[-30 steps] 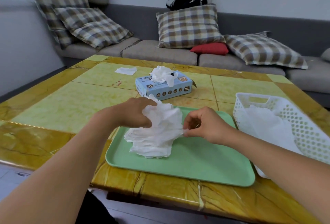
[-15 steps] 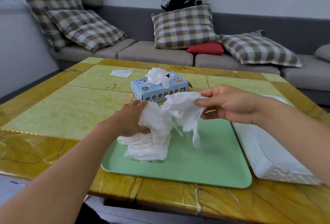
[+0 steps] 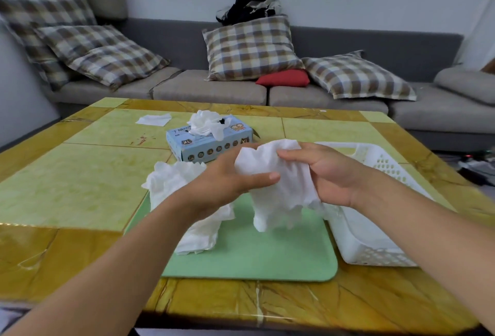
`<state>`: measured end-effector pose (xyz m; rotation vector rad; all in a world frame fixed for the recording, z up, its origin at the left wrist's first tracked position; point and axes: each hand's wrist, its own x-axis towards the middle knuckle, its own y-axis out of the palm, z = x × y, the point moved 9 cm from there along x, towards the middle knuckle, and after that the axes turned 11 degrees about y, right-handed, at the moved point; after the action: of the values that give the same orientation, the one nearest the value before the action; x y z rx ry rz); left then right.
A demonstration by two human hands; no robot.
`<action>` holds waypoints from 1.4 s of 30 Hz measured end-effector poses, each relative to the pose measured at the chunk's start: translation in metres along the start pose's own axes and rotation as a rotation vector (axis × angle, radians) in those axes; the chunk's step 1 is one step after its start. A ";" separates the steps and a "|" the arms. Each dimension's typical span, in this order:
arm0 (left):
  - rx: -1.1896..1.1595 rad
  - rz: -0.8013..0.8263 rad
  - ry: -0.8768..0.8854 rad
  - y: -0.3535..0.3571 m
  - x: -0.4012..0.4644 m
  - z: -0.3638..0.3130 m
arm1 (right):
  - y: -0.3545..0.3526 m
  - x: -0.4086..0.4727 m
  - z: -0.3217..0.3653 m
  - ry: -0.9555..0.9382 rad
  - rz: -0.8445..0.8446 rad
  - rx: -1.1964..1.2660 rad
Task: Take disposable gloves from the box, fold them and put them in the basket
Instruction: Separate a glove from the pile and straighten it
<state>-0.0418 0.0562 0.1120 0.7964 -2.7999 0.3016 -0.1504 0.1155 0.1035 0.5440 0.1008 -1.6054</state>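
Mid-task-ish: both hands gripping one white glove above green tray, left hand and right hand fingers curling round it. Folding not finished. Glove pile waiting on tray, more poking from box; basket sitting right.

Two hands are in view: one left hand and one right hand. Between them hangs one white glove. One pile of gloves lies on one green tray; the number in the pile cannot be told. One blue glove box, one white basket and one loose white sheet stand on one table. One sofa carries five checked cushions and one red cushion.
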 end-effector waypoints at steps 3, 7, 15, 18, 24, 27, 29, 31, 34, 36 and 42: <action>-0.187 -0.235 -0.046 -0.013 0.014 0.011 | -0.015 0.002 0.008 -0.122 -0.065 0.087; -0.224 -0.304 -0.042 -0.033 0.018 0.015 | -0.026 -0.002 0.012 -0.172 -0.093 0.070; -0.323 -0.196 0.054 -0.017 0.020 -0.002 | -0.004 -0.001 -0.004 0.066 0.017 0.095; -0.337 -0.224 -0.026 -0.019 0.018 0.004 | -0.007 -0.004 0.003 0.034 -0.002 0.085; -0.370 -0.107 -0.359 0.002 0.000 0.027 | -0.021 -0.004 -0.003 0.052 -0.063 0.084; -0.333 -0.071 -0.437 0.006 -0.003 0.040 | -0.026 -0.005 -0.011 0.117 -0.090 0.042; -0.251 -0.082 -0.447 -0.002 0.000 0.045 | -0.031 -0.002 -0.007 0.111 -0.139 0.021; -0.170 -0.091 -0.466 -0.007 0.005 0.049 | -0.038 0.002 -0.003 0.096 -0.224 -0.036; 0.003 -0.124 -0.492 -0.016 0.011 0.052 | -0.047 0.012 -0.003 0.099 -0.345 -0.155; 0.077 -0.166 -0.407 -0.022 0.021 0.046 | -0.049 0.014 0.003 0.041 -0.415 -0.179; 0.269 -0.380 0.283 -0.044 0.036 -0.045 | -0.028 -0.037 0.088 -0.683 -0.440 -0.376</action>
<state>-0.0416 0.0135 0.1709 1.2140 -2.3146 0.6718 -0.2021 0.1191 0.1880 -0.3554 0.0045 -2.0565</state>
